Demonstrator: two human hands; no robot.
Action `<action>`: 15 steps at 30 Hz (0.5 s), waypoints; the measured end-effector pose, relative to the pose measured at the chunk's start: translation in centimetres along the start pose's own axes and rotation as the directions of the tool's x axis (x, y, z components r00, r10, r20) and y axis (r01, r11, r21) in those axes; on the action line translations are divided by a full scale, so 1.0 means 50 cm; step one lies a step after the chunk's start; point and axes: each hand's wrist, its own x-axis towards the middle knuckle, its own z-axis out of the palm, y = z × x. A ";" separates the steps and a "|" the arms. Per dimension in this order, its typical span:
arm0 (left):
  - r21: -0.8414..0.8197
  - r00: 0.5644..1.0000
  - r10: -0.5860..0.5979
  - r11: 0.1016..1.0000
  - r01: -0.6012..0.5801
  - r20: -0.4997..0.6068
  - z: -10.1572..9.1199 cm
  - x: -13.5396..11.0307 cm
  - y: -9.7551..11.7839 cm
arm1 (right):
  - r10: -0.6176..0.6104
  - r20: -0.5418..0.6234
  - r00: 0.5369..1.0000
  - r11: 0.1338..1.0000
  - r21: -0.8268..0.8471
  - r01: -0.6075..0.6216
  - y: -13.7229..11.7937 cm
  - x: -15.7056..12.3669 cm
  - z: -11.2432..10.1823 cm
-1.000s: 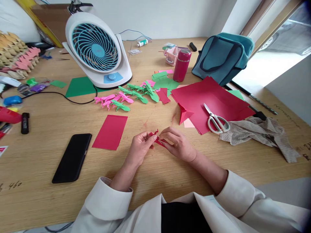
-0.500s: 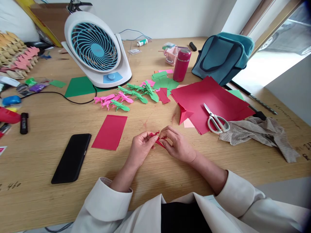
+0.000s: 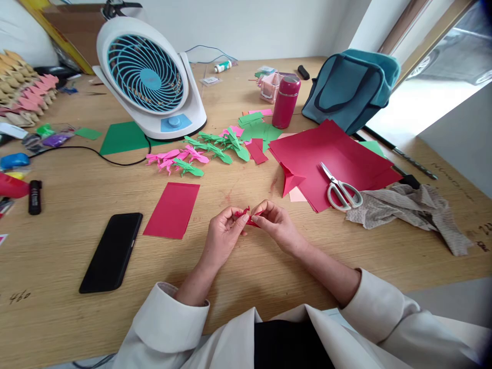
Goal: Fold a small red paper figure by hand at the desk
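Observation:
A small folded piece of red paper (image 3: 251,222) is held between my two hands above the table, its thin pointed tip standing up between them. My left hand (image 3: 225,233) pinches its left end with thumb and fingers. On the other end, the thumb and fingers of my right hand (image 3: 280,225) are closed; much of the fold is hidden behind the fingers. To the left lies a stack of red paper rectangles (image 3: 171,210). Folded green paper figures (image 3: 219,154) and pink paper figures (image 3: 166,159) rest beyond my hands.
White-handled scissors (image 3: 341,190) lie on large red sheets (image 3: 326,146), beside a crumpled cloth (image 3: 407,207). A black phone (image 3: 111,252) is at the left. Farther back stand a fan (image 3: 148,82), a red flask (image 3: 286,101) and a blue bag (image 3: 348,92).
My right thumb and fingers have shifted on the folded red paper, and its right end now tilts upward. My left hand keeps its pinch. The view has shifted slightly.

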 end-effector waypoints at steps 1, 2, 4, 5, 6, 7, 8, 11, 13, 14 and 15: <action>0.009 1.000 0.006 1.000 -0.006 0.005 0.000 0.000 0.000 | 0.014 -0.013 1.000 1.000 0.026 -0.014 0.001 0.000 0.001; 0.019 1.000 0.012 1.000 -0.012 0.009 0.000 -0.001 0.000 | 0.026 -0.022 0.999 0.999 0.048 -0.025 0.002 0.000 0.001; 0.039 1.000 0.021 0.999 -0.021 0.014 0.001 -0.001 0.001 | 0.047 -0.037 0.998 0.995 0.090 -0.043 0.005 0.001 0.003; 0.047 1.000 0.024 0.999 -0.025 0.015 0.001 -0.002 0.001 | 0.055 -0.041 0.998 0.992 0.111 -0.050 0.006 0.001 0.003; 0.054 0.999 0.028 0.998 -0.028 0.015 0.002 -0.002 0.000 | 0.063 -0.043 0.997 0.989 0.134 -0.057 0.008 0.001 0.004; 0.061 0.999 0.032 0.998 -0.033 0.016 0.002 -0.002 0.000 | 0.070 -0.041 0.997 0.986 0.157 -0.062 0.009 0.001 0.004; 0.068 0.999 0.036 0.997 -0.037 0.017 0.003 -0.003 -0.001 | 0.075 -0.037 0.997 0.982 0.175 -0.067 0.009 0.001 0.005; 0.096 0.999 0.047 0.994 -0.049 0.024 0.003 -0.003 -0.004 | 0.075 -0.019 0.997 0.980 0.186 -0.071 0.009 -0.001 0.006; 0.108 0.998 0.049 0.993 -0.052 0.028 0.004 -0.004 -0.007 | 0.063 -0.013 0.998 0.985 0.163 -0.060 0.009 -0.003 0.006; 0.114 0.998 0.049 0.992 -0.052 0.029 0.004 -0.004 -0.007 | 0.056 -0.013 0.998 0.987 0.150 -0.054 0.009 -0.003 0.006; 0.122 0.998 0.048 0.991 -0.051 0.029 0.004 -0.004 -0.008 | 0.050 -0.015 0.999 0.989 0.137 -0.048 0.010 -0.004 0.006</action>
